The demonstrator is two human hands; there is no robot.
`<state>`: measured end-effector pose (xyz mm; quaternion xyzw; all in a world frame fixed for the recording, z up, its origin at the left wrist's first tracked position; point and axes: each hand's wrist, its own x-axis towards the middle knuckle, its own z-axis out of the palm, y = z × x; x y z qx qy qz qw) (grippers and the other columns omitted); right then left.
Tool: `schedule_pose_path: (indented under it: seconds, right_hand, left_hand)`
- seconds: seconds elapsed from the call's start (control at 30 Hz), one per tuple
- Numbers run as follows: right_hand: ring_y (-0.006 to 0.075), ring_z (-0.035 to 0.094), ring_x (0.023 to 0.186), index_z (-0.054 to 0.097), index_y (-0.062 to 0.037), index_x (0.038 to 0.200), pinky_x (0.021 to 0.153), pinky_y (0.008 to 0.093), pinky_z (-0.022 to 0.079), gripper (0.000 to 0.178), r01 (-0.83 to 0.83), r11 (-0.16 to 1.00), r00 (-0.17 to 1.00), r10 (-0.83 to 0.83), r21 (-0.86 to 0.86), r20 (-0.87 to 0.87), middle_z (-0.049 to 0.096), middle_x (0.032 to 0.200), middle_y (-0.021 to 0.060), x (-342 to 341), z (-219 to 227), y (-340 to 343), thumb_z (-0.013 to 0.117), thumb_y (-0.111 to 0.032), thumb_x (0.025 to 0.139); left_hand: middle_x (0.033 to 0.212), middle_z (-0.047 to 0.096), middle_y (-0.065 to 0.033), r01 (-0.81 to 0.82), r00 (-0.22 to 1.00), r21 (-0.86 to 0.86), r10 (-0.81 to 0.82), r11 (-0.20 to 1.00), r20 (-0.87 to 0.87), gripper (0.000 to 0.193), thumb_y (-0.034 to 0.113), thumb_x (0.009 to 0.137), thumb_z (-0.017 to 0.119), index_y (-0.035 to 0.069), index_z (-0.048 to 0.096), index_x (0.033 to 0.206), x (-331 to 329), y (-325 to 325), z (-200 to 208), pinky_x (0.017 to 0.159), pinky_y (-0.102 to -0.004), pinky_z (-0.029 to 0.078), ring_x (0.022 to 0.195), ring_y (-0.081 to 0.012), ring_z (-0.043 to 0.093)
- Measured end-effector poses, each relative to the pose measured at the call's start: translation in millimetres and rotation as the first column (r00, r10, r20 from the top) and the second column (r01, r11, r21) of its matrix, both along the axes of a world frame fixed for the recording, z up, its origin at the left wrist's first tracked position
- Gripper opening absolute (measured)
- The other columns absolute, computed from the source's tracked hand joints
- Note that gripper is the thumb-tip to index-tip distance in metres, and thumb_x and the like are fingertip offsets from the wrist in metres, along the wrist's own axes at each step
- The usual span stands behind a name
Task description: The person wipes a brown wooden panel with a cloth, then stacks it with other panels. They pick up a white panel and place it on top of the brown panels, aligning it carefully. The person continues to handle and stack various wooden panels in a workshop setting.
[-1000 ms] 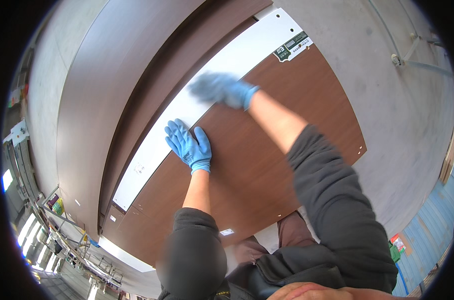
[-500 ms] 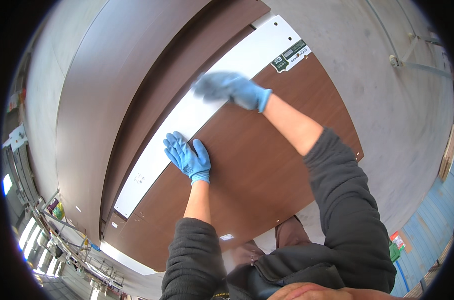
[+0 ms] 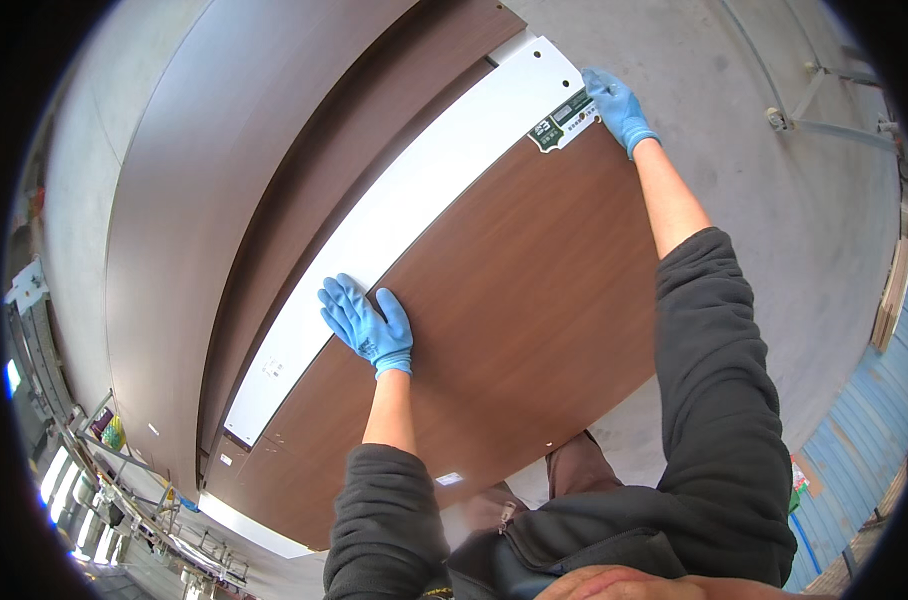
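A long white board (image 3: 414, 215) lies on top of a wide brown wood-grain panel (image 3: 534, 310). My left hand (image 3: 366, 325), in a blue glove, rests flat with fingers spread on the white board's near edge, where it meets the brown panel. My right hand (image 3: 619, 105), also in a blue glove, reaches far out to the white board's right end, next to a green and white label (image 3: 566, 118). Whether it grips the board's end or only touches it is not clear.
More dark brown panels (image 3: 224, 170) lie stacked to the left on a grey concrete floor (image 3: 774, 230). Metal rails (image 3: 834, 125) lie at the upper right. Shelving with small items (image 3: 94, 450) stands at the lower left. A blue corrugated wall (image 3: 854, 460) is at the lower right.
My right hand has slid along the white board from its middle out to its far right end by the label. My left hand has stayed flat in about the same place.
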<state>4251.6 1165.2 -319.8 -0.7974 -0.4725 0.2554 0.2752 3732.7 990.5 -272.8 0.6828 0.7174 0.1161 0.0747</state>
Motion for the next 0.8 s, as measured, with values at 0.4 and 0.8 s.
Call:
schedule_pose_path:
  seconds: [0.4, 0.8]
  right_hand:
    - [0.0199, 0.072, 0.100, 0.074, -0.0099, 0.134, 0.098, 0.0348, 0.053, 0.053, 0.061, 0.986, 0.987, -0.083, -0.156, -0.140, 0.079, 0.115, 0.0087, -39, 24, 2, 0.061, -0.052, 0.105]
    - [0.0326, 0.068, 0.123, 0.069, -0.0053, 0.136, 0.104, 0.0398, 0.054, 0.043, -0.199, 0.780, 0.971, 0.239, 0.593, 0.012, 0.071, 0.137, 0.0151, -162, 62, 44, 0.073, -0.024, 0.097]
  left_hand:
    - [0.175, 0.027, -0.0222, 0.014, 1.000, -0.010, -0.014, 1.000, -0.027, 0.076, 0.035, 0.103, 0.052, 0.001, 0.031, 0.168, -5, -5, -2, 0.133, -0.0531, 0.007, 0.164, -0.0398, 0.019]
    - [0.174, 0.030, -0.0228, 0.007, 1.000, 0.026, -0.007, 1.000, 0.003, 0.076, 0.034, 0.102, 0.055, 0.001, 0.033, 0.167, -8, -6, -5, 0.132, -0.0548, 0.009, 0.163, -0.0409, 0.022]
